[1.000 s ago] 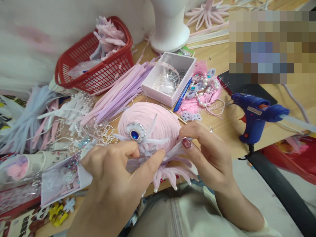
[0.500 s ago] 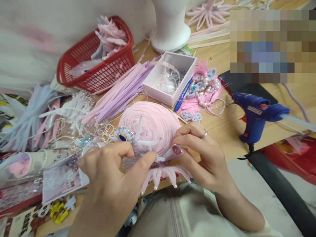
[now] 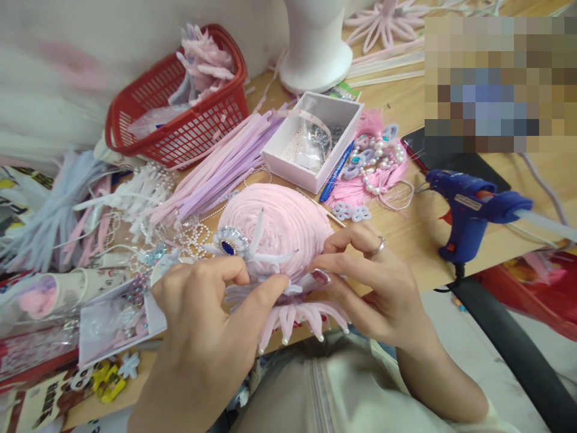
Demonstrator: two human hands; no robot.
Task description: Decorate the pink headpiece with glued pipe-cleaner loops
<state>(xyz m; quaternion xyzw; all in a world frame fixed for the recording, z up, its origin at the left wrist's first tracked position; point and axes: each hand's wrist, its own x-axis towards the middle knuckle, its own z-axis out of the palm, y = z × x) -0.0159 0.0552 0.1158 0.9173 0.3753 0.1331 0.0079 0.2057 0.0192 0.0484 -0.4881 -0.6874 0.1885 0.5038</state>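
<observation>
A pink domed headpiece of coiled pipe cleaners (image 3: 293,225) sits in front of me, tilted toward the table. Pale bluish-white pipe-cleaner decorations (image 3: 274,258) and a dark blue gem in a sparkly setting (image 3: 228,247) lie along its front. Pink loops tipped with pearls (image 3: 288,319) hang from the near edge. My left hand (image 3: 211,325) is closed, thumb and forefinger pressing on the pale decoration; its other fingers are curled. At the right rim, my right hand (image 3: 374,288) holds the headpiece between thumb and fingers. The exact contact points are partly hidden.
A blue glue gun (image 3: 469,204) stands to the right. Behind the headpiece are a white box (image 3: 288,168), pink and purple pipe cleaners (image 3: 220,165), a red basket (image 3: 180,138) and a white mannequin stand (image 3: 315,54). Paper cups (image 3: 65,291) and beads crowd the left.
The view has shifted slightly, so most things appear a little farther right. Both hands keep nearly the same hold, with the right fingers slightly nearer the headpiece's front.
</observation>
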